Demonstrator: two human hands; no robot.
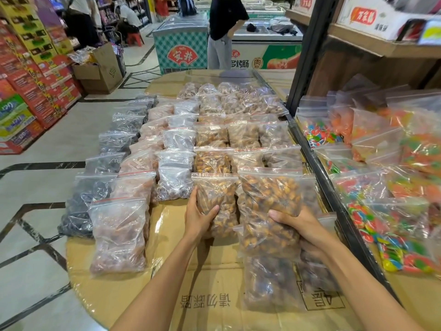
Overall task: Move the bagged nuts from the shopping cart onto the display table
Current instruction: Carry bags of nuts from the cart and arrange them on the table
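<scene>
left hand (pixel 199 217) wrapped around the lower part of one bag of nuts (pixel 216 199), resting on the cardboard-covered table (pixel 167 292) at the near end of a row. right hand (pixel 303 225) gripping a second nut bag (pixel 270 194) from the side, atop another bag. rows of clear bags beyond; candy bags (pixel 381 211) at right.

A rounded counter (pixel 214 295) covered in flattened brown cardboard under clear film fills the middle of the frame. Directly on it lie rows of clear zip-top bags: dark dried fruit (pixel 78 211) along the left edge, pinkish-brown nuts (pixel 119 235) beside them, and golden-brown nuts (pixel 243 134) toward the centre and right.
</scene>
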